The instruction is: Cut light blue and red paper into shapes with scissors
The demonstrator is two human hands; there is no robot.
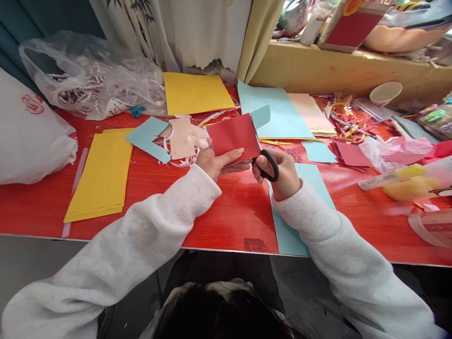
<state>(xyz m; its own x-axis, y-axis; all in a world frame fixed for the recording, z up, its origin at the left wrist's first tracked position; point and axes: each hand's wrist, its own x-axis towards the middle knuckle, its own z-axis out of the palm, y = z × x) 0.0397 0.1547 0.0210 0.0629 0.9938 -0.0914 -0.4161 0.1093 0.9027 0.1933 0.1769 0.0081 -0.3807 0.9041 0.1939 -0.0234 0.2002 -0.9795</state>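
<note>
My left hand [216, 163] holds a red piece of paper [233, 136], its thumb lying across the lower edge and fingers underneath. A light blue strip of paper [261, 117] sticks out past the red paper's upper right corner; whether it is joined to it I cannot tell. In my right hand [282, 175] are black-handled scissors [270, 165], fingers through the loops. The blades are mostly hidden along the right edge of the red paper. Beneath my right forearm lies a light blue sheet [293, 230].
Yellow sheets [102, 174] lie at left, near a clear plastic bag [95, 80] of beads. Pale pink and blue scraps [181, 136] sit behind my left hand. At the back are a yellow sheet [197, 93] and blue paper [275, 110]. Clutter and a white bowl [385, 93] stand at right.
</note>
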